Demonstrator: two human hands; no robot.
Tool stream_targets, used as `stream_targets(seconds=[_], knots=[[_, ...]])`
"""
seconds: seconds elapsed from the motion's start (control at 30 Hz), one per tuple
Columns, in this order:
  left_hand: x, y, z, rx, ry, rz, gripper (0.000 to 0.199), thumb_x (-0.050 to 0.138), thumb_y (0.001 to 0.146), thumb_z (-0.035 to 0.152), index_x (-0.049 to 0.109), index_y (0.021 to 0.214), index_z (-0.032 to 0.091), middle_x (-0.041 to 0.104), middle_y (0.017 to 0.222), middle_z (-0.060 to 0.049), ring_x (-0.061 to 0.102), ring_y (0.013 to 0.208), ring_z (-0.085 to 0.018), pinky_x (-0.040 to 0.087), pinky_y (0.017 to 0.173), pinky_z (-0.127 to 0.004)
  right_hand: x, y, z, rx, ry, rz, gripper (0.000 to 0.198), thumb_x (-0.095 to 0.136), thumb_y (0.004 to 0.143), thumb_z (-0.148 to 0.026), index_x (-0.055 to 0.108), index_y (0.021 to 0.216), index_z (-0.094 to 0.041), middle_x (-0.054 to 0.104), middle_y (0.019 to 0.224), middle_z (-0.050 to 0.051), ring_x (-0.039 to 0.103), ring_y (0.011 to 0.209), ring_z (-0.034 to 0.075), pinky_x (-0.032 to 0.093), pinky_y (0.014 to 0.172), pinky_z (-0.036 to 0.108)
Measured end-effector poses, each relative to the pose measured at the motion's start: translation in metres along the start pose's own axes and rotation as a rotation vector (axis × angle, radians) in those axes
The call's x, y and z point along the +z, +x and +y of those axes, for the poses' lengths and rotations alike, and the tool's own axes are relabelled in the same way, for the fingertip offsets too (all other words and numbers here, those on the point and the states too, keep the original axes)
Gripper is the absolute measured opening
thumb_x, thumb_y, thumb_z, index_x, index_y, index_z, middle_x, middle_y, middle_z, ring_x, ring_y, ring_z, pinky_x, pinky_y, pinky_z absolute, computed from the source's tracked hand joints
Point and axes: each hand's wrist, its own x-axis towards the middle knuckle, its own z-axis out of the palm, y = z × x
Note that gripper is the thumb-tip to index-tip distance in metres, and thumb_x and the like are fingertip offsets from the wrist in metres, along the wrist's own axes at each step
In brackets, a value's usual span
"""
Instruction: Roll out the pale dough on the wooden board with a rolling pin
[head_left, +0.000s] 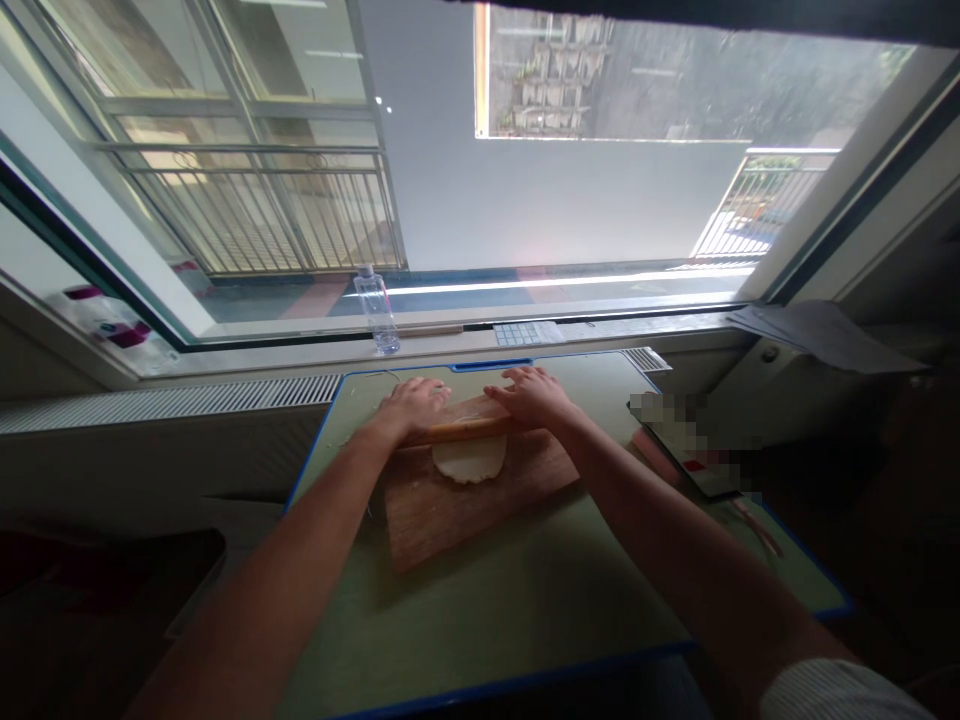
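A wooden rolling pin (469, 430) lies across a flattened sheet of pale dough (471, 461). My left hand (418, 405) is on the pin's left end, and my right hand (536, 397) is on its right end. Both palms bear on the pin, with the fingers reaching forward over it. The dough's near half shows in front of the pin; part of it is covered by the pin. Beneath the dough is a brown wooden board (450, 520), set at an angle on the green, blue-edged table (525, 610).
On the windowsill stand a clear plastic bottle (377, 312) and, at the far left, a larger bottle with a purple label (124, 325). A flat dark-edged device (686, 450), partly blurred out, rests at the table's right. Papers (825, 335) lie beyond it.
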Motion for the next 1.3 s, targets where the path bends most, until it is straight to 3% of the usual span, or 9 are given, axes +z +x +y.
stream_targets(seconds=[0.17, 0.5, 0.7, 1.1, 1.3], knots=[[-0.007, -0.013, 0.009, -0.108, -0.023, -0.055, 0.064, 0.028, 0.108, 0.060, 0.052, 0.161, 0.033, 0.043, 0.177, -0.008, 0.041, 0.161, -0.034, 0.033, 0.131, -0.057, -0.003, -0.010, -0.003, 0.034, -0.013, -0.023, 0.077, 0.043, 0.104, -0.077, 0.056, 0.162, -0.028, 0.049, 0.172, 0.011, 0.041, 0.158, 0.036, 0.035, 0.125, 0.055], [-0.004, -0.029, 0.015, -0.050, 0.012, -0.047, 0.064, 0.027, 0.108, 0.060, 0.050, 0.162, 0.035, 0.040, 0.179, -0.008, 0.039, 0.162, -0.035, 0.031, 0.130, -0.065, -0.005, -0.022, -0.004, 0.010, -0.033, -0.109, 0.079, 0.033, 0.106, -0.075, 0.042, 0.171, -0.031, 0.040, 0.178, 0.009, 0.035, 0.162, 0.037, 0.031, 0.128, 0.064], [-0.004, -0.041, 0.017, -0.008, 0.042, -0.009, 0.062, 0.027, 0.110, 0.058, 0.052, 0.162, 0.035, 0.043, 0.177, -0.008, 0.041, 0.160, -0.033, 0.030, 0.132, -0.061, -0.003, -0.033, -0.001, -0.029, -0.067, -0.081, 0.070, 0.032, 0.109, -0.071, 0.045, 0.169, -0.037, 0.042, 0.177, 0.008, 0.039, 0.159, 0.038, 0.034, 0.125, 0.066], [-0.001, -0.057, 0.023, 0.026, 0.085, 0.079, 0.060, 0.030, 0.112, 0.052, 0.055, 0.162, 0.032, 0.049, 0.173, -0.008, 0.044, 0.157, -0.031, 0.030, 0.133, -0.057, 0.001, -0.050, -0.002, -0.044, -0.122, -0.006, 0.072, 0.027, 0.111, -0.068, 0.044, 0.171, -0.030, 0.042, 0.177, 0.008, 0.037, 0.159, 0.036, 0.033, 0.128, 0.062], [-0.001, -0.063, 0.026, 0.016, 0.092, 0.083, 0.057, 0.031, 0.112, 0.053, 0.055, 0.161, 0.036, 0.049, 0.174, -0.006, 0.044, 0.158, -0.030, 0.030, 0.133, -0.056, 0.001, -0.060, -0.005, -0.032, -0.113, 0.015, 0.071, 0.032, 0.111, -0.064, 0.045, 0.170, -0.028, 0.041, 0.178, 0.008, 0.036, 0.160, 0.037, 0.029, 0.130, 0.065]])
